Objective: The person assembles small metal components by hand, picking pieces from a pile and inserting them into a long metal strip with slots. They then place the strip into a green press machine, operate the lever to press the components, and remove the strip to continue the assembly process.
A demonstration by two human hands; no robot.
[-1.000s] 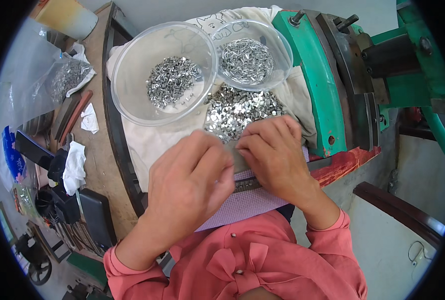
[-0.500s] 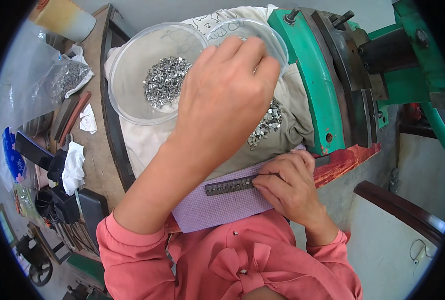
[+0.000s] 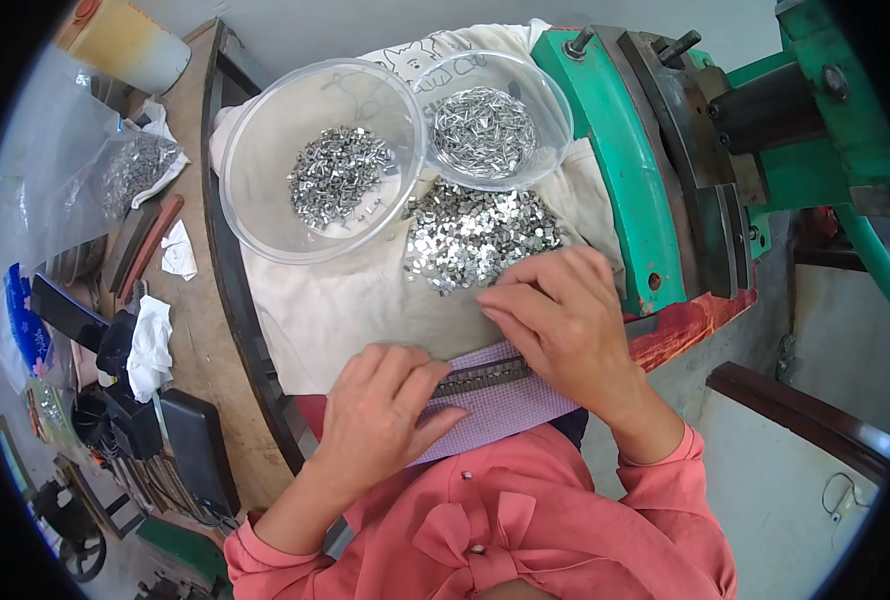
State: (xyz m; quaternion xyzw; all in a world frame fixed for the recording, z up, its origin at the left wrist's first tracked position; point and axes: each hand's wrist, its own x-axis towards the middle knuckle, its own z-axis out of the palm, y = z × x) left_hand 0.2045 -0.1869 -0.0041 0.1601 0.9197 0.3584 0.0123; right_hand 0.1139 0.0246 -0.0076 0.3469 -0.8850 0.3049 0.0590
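Note:
A dark slotted metal bar (image 3: 490, 376) lies across a purple checked cloth (image 3: 475, 418) in front of me. My left hand (image 3: 377, 405) has the bar's left end between thumb and fingers. Just above the bar, my right hand (image 3: 565, 318) is pinched at the near edge of a pile of small shiny flat metal pieces (image 3: 480, 235); whatever sits in its fingertips is too small to make out. Behind the pile stand two clear round tubs. The larger tub (image 3: 250, 215) holds short metal bits (image 3: 340, 175), the smaller tub (image 3: 562, 125) thin metal pins (image 3: 485, 130).
A green machine frame (image 3: 630, 190) with dark steel parts borders the work on the right. To the left, a wooden bench (image 3: 210, 400) carries crumpled white tissue (image 3: 148, 340), a phone (image 3: 68, 305), brownish bars (image 3: 153, 245) and a plastic bag of metal bits (image 3: 135, 170). Pale cloth (image 3: 305, 320) lies under the tubs.
My left hand has come back from over the smaller tub to the bar's left end. My right hand has let go of the bar's right end and moved up to the pile.

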